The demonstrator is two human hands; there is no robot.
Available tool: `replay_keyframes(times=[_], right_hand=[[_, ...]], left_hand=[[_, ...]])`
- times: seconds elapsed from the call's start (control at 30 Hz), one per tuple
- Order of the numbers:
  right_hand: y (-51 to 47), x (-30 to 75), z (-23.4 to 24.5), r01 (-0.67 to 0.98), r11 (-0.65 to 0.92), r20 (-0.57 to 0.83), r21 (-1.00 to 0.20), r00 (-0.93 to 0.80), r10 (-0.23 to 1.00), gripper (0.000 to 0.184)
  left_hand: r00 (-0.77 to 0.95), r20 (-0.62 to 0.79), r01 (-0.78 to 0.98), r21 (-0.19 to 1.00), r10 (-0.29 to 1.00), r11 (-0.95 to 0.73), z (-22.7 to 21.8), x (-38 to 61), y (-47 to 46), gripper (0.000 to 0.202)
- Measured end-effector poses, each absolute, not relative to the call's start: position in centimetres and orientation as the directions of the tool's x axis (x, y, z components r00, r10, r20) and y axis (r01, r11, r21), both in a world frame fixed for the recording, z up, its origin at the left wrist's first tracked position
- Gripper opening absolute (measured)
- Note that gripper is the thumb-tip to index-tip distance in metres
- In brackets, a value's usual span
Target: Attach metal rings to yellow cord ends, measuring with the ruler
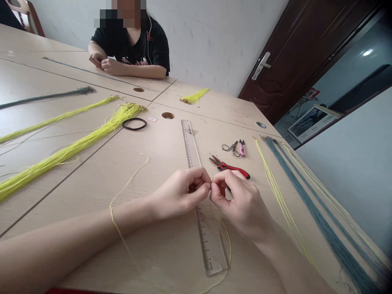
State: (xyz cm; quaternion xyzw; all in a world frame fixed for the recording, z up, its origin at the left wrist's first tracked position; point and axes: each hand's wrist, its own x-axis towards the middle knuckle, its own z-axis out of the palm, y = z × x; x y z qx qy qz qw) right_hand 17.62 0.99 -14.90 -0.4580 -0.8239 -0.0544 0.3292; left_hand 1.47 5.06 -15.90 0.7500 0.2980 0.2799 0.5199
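My left hand and my right hand meet fingertip to fingertip over a clear ruler. Both are closed in a pinch. A thin yellow cord hangs from between them, loops down past the ruler's near end, and its other stretch lies across my left forearm to a free tip on the table. What else the fingertips may hold is too small to make out. Just beyond my right hand lie red-handled pliers, their jaws apart.
Small scissors and pink thread snips lie past the pliers. Yellow cord bundles cover the left, near a black elastic band. Teal cords and yellow cords line the right edge. A person sits across the table.
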Motion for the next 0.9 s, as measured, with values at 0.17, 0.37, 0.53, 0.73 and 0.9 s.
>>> replay_keyframes(times=[0.17, 0.37, 0.53, 0.73, 0.9], right_hand=[[1.00, 17.63, -14.89, 0.791, 0.567, 0.586, -0.230, -0.353, 0.730, 0.010], [0.79, 17.65, -14.92, 0.797, 0.543, 0.566, -0.267, -0.326, 0.757, 0.009], [0.69, 17.55, -14.74, 0.792, 0.542, 0.573, -0.280, -0.315, 0.757, 0.007], [0.76, 17.69, -14.82, 0.793, 0.533, 0.563, -0.296, -0.306, 0.768, 0.007], [0.91, 17.91, -15.01, 0.798, 0.529, 0.544, -0.288, -0.319, 0.777, 0.006]], left_hand=[[0.665, 0.123, 0.136, 0.950, 0.736, -0.282, -15.95, 1.44, 5.07, 0.014], [0.674, 0.112, 0.143, 0.950, 0.730, -0.278, -15.83, 1.45, 5.10, 0.014], [0.671, 0.126, 0.132, 0.949, 0.731, -0.285, -15.91, 1.44, 5.08, 0.016], [0.650, 0.128, 0.148, 0.945, 0.749, -0.290, -16.18, 1.41, 5.19, 0.020], [0.654, 0.124, 0.143, 0.948, 0.746, -0.284, -16.24, 1.47, 5.28, 0.021]])
